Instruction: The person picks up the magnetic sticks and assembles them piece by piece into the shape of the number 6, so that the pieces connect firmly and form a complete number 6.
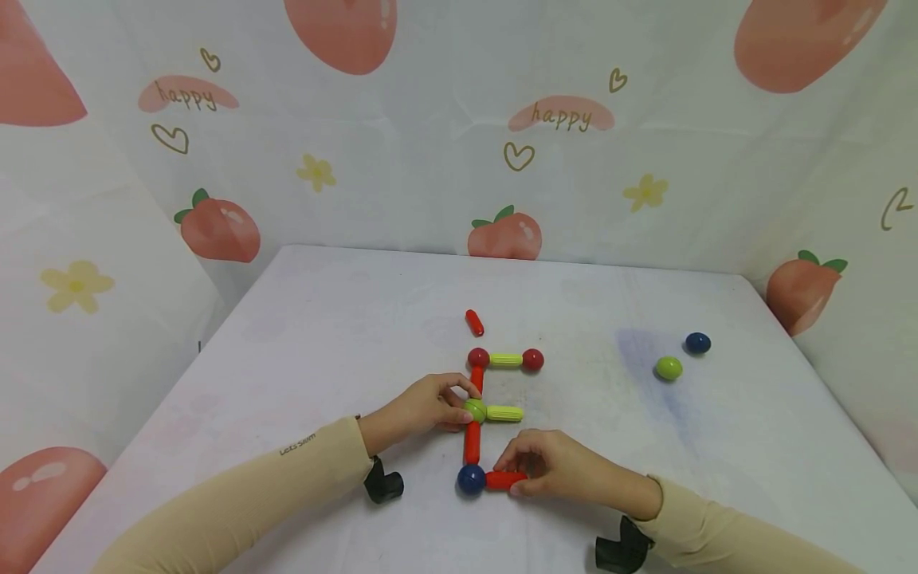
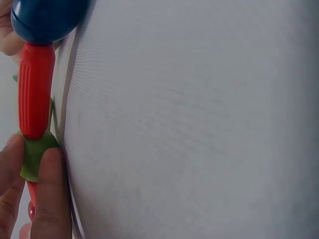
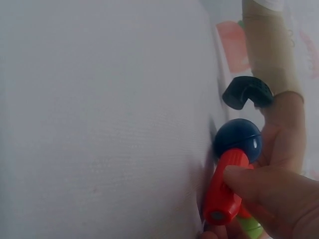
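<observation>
A figure of plastic rods and balls lies on the table. My left hand pinches its green ball between thumb and fingers. One red rod links that ball to a blue ball; another red rod runs up to a red ball. With thumb and fingers, my right hand grips a red rod whose far end meets the blue ball. A yellow-green rod points right from the green ball. Above it, a second yellow-green rod joins two red balls.
A loose red rod lies beyond the figure. Over at the right are a loose green ball and a dark blue ball. A peach-printed cloth hangs behind the white table. Each wrist carries a black mount.
</observation>
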### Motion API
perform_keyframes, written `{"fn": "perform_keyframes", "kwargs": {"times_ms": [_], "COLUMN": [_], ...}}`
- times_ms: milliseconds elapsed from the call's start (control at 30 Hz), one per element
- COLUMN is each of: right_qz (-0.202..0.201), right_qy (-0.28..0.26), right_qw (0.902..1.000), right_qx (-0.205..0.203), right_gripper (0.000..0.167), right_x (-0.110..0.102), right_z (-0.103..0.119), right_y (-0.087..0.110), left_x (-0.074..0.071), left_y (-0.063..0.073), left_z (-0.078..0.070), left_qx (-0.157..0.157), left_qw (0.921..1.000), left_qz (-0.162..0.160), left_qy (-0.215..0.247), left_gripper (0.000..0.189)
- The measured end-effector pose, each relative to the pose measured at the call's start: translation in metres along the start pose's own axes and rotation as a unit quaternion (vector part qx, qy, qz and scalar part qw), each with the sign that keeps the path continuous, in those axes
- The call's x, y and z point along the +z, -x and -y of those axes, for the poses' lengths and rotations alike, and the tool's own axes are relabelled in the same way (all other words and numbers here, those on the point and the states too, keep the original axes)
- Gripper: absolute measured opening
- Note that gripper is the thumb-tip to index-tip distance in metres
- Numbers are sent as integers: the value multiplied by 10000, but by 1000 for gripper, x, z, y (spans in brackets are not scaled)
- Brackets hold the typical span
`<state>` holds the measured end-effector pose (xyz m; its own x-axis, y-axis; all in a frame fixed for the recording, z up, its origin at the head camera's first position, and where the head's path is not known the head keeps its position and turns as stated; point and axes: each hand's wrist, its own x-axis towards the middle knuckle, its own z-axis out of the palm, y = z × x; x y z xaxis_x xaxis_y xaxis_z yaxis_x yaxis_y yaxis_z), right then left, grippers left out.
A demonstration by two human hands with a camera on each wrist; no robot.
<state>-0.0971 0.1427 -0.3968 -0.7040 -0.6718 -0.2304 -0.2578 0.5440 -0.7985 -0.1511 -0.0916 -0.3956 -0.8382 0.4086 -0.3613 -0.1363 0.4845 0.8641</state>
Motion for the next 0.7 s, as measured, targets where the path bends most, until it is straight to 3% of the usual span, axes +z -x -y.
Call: {"fn": "perform_keyframes", "kwargs": {"times_ms": [367,567,700], "right_qz": [-180,-758,-1370], "right_qy": [-86,210,515], "right_qw": [9998,9969,9890], "right_qx": [-17,-94,-223], "right_gripper": [23,30,29], "right_x": [-14,-39,-57], "right_z": [5,11,9], "right_y": [5,11,16], "left_x": [0,0,0], "left_y": [1,1,1], "left_z": [-1,-1,-1], "left_qx": [-22,-48,-51], "left_qw": [10000,10000,10000], "left_qz": [-1,11,-5], "left_qy": [13,20,14], "left_gripper": [26,26,26]}}
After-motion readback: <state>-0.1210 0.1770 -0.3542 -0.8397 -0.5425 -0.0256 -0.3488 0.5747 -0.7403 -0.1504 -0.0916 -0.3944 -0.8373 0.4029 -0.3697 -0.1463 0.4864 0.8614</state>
